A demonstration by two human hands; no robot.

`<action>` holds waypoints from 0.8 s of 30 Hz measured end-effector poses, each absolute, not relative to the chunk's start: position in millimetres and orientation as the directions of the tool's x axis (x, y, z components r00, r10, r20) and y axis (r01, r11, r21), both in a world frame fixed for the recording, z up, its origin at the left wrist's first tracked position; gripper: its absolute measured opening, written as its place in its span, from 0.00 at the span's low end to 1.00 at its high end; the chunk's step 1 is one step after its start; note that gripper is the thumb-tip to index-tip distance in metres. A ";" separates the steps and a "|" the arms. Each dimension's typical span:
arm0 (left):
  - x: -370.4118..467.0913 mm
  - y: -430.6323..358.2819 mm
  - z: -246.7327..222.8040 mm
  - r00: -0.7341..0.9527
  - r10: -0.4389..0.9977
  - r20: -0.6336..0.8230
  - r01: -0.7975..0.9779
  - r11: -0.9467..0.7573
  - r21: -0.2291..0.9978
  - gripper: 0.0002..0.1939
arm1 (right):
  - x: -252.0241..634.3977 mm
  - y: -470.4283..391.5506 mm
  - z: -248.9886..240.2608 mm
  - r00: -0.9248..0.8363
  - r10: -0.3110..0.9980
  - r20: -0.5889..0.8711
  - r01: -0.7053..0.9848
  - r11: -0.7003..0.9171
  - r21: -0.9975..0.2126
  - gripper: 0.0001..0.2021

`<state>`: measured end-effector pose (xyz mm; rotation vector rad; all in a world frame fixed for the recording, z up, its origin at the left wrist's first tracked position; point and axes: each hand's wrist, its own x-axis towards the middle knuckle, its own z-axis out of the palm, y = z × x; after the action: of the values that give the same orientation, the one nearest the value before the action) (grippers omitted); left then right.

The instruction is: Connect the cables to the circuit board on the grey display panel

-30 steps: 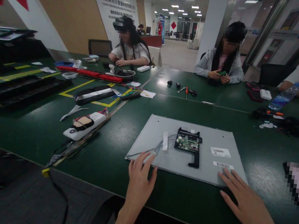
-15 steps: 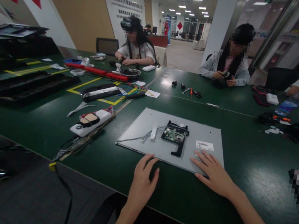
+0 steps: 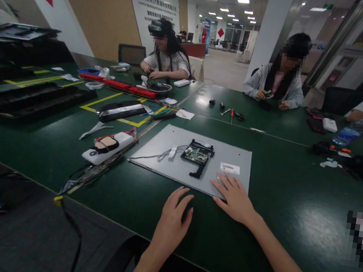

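A flat grey metal panel (image 3: 151, 149) lies on the green table (image 3: 284, 184). On it sit a green circuit board (image 3: 197, 155) in a black bracket (image 3: 198, 171), grey cables (image 3: 154, 156) under a strip of pale tape (image 3: 172, 152), and a white label (image 3: 230, 168). My right hand (image 3: 235, 199) rests with spread fingers on the panel's near right corner, just below the label. My left hand (image 3: 173, 217) is over the table near the panel's front edge, fingers curved and apart, holding nothing.
Left of the panel is a white device (image 3: 106, 149) with cables. Beyond it lie a black and silver part (image 3: 119, 111) and red strips (image 3: 117, 84). Small tools (image 3: 231, 114) lie farther back. A bottle (image 3: 355, 129) stands at right. Two people sit opposite.
The panel has shifted left and slightly away, with my right hand moving left on it. My left hand has stayed nearly in place, and the panel's edge is now farther from its fingertips.
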<state>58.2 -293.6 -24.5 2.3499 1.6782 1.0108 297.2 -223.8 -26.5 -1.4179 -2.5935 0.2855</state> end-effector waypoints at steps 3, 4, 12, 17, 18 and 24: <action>60.1 -271.1 -8.7 0.263 0.858 0.442 0.825 -0.438 0.358 0.19 | 295.8 -224.0 -27.4 -0.534 0.843 0.070 0.810 0.533 -0.245 0.28; 60.9 -260.5 -3.3 0.288 0.856 0.430 0.834 -0.445 0.327 0.20 | 296.0 -224.0 -28.0 -0.535 0.842 0.071 0.809 0.535 -0.245 0.28; 58.3 -176.4 -0.3 0.519 0.819 0.245 0.806 -0.564 0.180 0.27 | 297.5 -223.4 -25.6 -0.533 0.844 0.054 0.803 0.525 -0.280 0.29; 46.8 -124.4 -10.6 0.500 0.844 0.194 0.835 -0.529 0.152 0.27 | 298.0 -222.9 -23.0 -0.522 0.851 0.045 0.806 0.510 -0.299 0.29; 44.7 -114.3 -12.0 0.485 0.853 0.194 0.846 -0.513 0.141 0.27 | 298.1 -222.6 -23.0 -0.523 0.851 0.043 0.805 0.510 -0.302 0.29; 36.8 -86.0 -19.6 0.449 0.876 0.177 0.875 -0.472 0.112 0.28 | 297.8 -220.5 -23.0 -0.516 0.856 0.020 0.811 0.496 -0.311 0.30</action>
<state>36.8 -86.0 -19.6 2.6704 1.6125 0.3313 297.8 -220.5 -23.0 -1.4430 -2.5644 0.3943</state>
